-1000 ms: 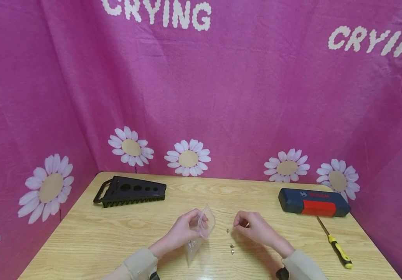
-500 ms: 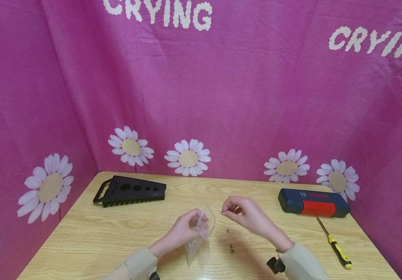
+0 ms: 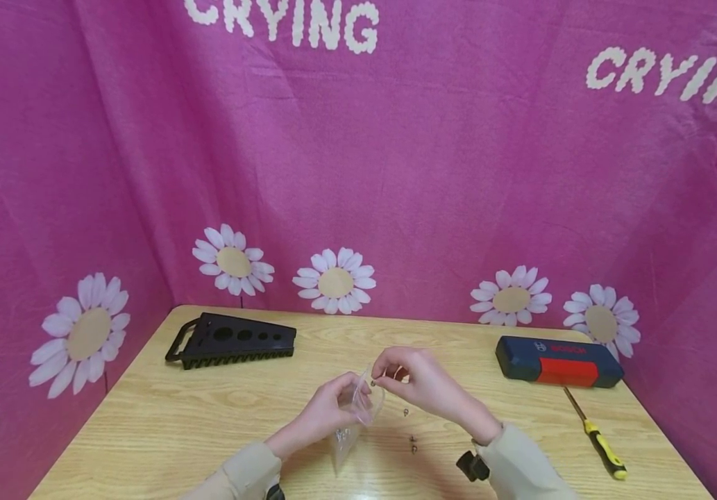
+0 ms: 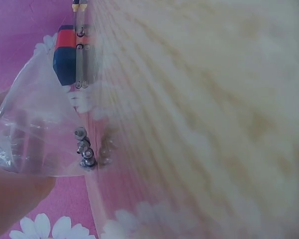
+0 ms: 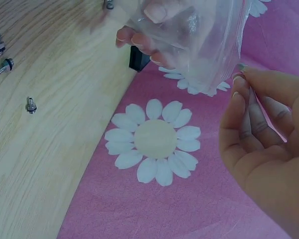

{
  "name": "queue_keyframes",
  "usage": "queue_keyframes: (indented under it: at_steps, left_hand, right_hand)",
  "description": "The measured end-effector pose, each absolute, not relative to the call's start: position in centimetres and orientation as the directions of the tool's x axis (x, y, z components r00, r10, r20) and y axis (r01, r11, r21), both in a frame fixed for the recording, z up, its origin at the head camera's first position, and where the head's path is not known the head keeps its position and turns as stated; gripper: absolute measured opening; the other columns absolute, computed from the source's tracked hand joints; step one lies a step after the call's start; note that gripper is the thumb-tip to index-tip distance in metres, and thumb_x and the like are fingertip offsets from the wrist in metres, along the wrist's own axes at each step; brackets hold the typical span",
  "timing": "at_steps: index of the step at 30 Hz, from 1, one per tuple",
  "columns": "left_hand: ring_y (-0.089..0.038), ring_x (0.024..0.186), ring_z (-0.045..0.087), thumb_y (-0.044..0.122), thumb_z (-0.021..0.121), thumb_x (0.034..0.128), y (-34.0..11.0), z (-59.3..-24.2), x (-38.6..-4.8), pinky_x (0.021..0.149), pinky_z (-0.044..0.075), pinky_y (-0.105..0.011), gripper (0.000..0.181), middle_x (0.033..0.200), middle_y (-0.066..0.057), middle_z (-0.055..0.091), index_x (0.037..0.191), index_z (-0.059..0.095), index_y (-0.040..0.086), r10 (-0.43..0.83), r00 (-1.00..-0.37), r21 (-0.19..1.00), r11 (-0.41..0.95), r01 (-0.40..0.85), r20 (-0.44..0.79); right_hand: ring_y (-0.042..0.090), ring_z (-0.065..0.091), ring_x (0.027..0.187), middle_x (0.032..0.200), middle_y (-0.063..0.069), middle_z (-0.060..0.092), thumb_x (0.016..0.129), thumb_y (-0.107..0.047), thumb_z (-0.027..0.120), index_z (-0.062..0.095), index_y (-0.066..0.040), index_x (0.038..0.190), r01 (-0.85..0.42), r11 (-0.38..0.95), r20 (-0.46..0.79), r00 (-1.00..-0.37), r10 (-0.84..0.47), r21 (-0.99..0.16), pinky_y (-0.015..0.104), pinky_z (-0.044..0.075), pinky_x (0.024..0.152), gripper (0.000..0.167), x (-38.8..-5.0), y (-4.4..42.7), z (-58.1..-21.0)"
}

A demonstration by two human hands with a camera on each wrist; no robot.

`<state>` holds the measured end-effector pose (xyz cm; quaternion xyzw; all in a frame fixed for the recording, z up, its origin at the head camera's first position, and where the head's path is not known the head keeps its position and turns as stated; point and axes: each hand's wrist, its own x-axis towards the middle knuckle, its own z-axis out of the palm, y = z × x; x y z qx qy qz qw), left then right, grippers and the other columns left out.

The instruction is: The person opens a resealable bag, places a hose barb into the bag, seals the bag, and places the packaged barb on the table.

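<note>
My left hand [image 3: 323,413] holds a clear plastic zip bag [image 3: 344,448] upright, its mouth spread. Several small metal fittings [image 4: 84,149] lie clustered in the bottom of the bag. Thumb and fingertips of my right hand [image 3: 423,385] pinch one more small metal fitting [image 3: 373,383] right at the bag's mouth; in the right wrist view the fingers mostly hide it. On the table, to the right of the bag, lie one fitting [image 3: 405,412] and two others close together, the nearer fitting [image 3: 414,450] among them. They have narrow tips and dark rings.
A black wrench rack [image 3: 239,342] with a handle lies at the back left of the wooden table [image 3: 258,396]. At the right is a dark blue and red Bosch case [image 3: 561,362], with a yellow-black screwdriver [image 3: 604,448] in front. Pink cloth [image 3: 395,173] with daisies surrounds the table.
My right hand has risen from the table and moved left to the bag's mouth with a fitting between its fingertips. My left hand and the bag have stayed in place.
</note>
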<state>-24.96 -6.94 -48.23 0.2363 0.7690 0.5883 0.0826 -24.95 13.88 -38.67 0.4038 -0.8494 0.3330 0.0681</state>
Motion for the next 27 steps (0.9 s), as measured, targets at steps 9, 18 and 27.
queue_keyframes:
  at_steps: [9, 18, 27]
  left_hand:
    - [-0.016, 0.102, 0.066, 0.003, 0.074, 0.0836, -6.9, -48.3, -25.0, 0.095, 0.053, -0.031, 0.030, 0.105, -0.014, 0.070, 0.110, 0.060, 0.004, 0.466, -0.870, 0.941, 0.196, 0.276, 0.158]
    - [-0.021, 0.104, 0.068, 0.003, 0.076, 0.0822, -6.8, -48.5, -25.1, 0.097, 0.053, -0.036, 0.030, 0.102, -0.010, 0.070, 0.108, 0.061, 0.005, 0.450, -0.880, 0.934, 0.224, 0.279, 0.155]
    - [-0.020, 0.106, 0.067, 0.004, 0.077, 0.0813, -6.8, -48.3, -25.1, 0.099, 0.052, -0.042, 0.030, 0.104, -0.011, 0.071, 0.107, 0.061, 0.006, 0.435, -0.887, 0.928, 0.245, 0.280, 0.153]
  right_hand:
    - [-0.001, 0.059, 0.074, 0.084, 0.000, 0.071, 0.090, -0.007, 0.069, 0.068, -0.010, 0.089, -0.717, 0.450, 0.384, -0.678, -0.626, -0.532, 0.019, 0.055, 0.066, 0.003, -25.1, 14.4, -38.9]
    - [-0.003, 0.057, 0.072, 0.082, 0.000, 0.070, 0.089, -0.007, 0.070, 0.068, -0.010, 0.086, -0.670, 0.498, 0.350, -0.726, -0.592, -0.550, 0.019, 0.054, 0.063, 0.005, -26.0, 16.7, -41.2]
    - [-0.003, 0.057, 0.071, 0.078, 0.002, 0.069, 0.087, 0.001, 0.069, 0.066, -0.006, 0.085, -0.617, 0.547, 0.227, -0.754, -0.616, -0.566, 0.016, 0.051, 0.061, 0.008, -27.3, 19.1, -45.2]
